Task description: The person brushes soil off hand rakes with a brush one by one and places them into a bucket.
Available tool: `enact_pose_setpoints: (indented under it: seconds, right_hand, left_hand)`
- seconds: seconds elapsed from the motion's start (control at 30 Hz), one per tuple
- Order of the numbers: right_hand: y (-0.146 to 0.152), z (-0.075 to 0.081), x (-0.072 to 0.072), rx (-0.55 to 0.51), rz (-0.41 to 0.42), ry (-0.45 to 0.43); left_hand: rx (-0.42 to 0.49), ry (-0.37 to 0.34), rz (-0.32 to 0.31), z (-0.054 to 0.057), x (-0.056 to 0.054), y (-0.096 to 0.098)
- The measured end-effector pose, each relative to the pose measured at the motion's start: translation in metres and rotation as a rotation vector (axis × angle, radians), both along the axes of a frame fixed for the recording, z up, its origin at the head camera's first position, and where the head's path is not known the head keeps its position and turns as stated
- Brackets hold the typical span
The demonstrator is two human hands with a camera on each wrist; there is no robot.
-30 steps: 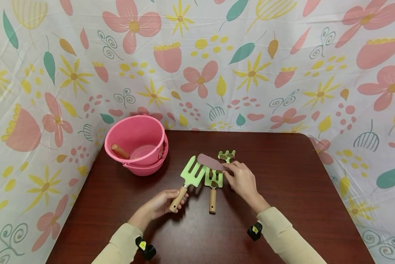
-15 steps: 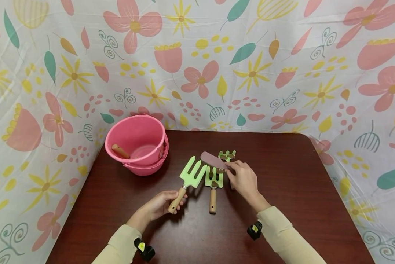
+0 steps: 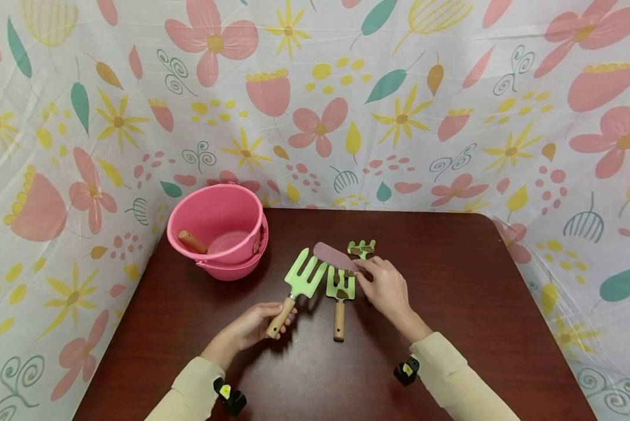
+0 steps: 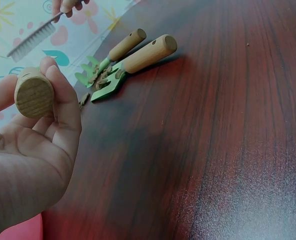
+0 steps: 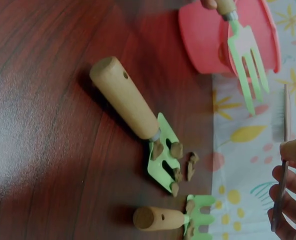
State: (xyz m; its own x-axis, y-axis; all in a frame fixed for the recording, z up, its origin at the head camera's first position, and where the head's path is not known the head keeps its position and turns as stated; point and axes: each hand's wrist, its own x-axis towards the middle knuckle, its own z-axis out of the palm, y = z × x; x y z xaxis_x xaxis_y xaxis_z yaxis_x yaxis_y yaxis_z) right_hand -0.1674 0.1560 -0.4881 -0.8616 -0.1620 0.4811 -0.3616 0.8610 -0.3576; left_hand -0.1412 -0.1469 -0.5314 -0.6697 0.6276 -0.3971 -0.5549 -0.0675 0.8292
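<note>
My left hand [image 3: 254,325] grips the wooden handle of a pale green hand fork [image 3: 300,285], its tines tilted up and away over the table. A flat mauve-backed brush [image 3: 333,256] with white bristles is held in my right hand [image 3: 389,287]; its head overlaps the fork's tine tips in the head view. In the right wrist view the bristles face the tines with a gap between. Below lies a second green fork [image 5: 160,172] with brown clumps [image 5: 176,149] on it. Beside it is a small green rake [image 3: 362,249], also with brown bits.
Two nested pink buckets [image 3: 233,272] stand at the back left, the upper one tipped, with a wooden handle [image 3: 192,241] inside. Loose brown bits [image 5: 192,166] lie near the second fork. A flowered cloth [image 3: 315,117] hangs behind the dark wooden table [image 3: 451,280].
The brush shifted a little right, then back left toward the held fork's tines. The held fork has drifted slightly left. The tools on the table and the buckets have stayed put.
</note>
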Motion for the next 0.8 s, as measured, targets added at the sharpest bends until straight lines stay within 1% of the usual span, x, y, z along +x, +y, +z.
enact_pose_setpoints:
  seconds: [0.17,0.27,0.37,0.57,0.8]
  right_hand:
    - [-0.006,0.001,0.006,-0.003,0.069,0.041]
    - [-0.009,-0.001,0.009,0.010,0.113,0.058]
    - [-0.011,-0.003,0.012,0.021,0.138,0.066]
    - [-0.008,-0.006,0.010,0.025,0.122,0.052]
    - [-0.001,-0.008,0.005,0.011,0.100,0.069]
  left_hand:
    - [-0.009,0.001,0.001,0.000,-0.002,0.003]
    - [-0.012,0.008,-0.012,0.001,-0.004,0.006]
    - [-0.003,0.014,-0.022,0.002,-0.004,0.008]
    - [0.044,0.004,-0.031,0.005,-0.004,0.010]
    - [0.064,-0.001,-0.034,0.007,-0.002,0.010]
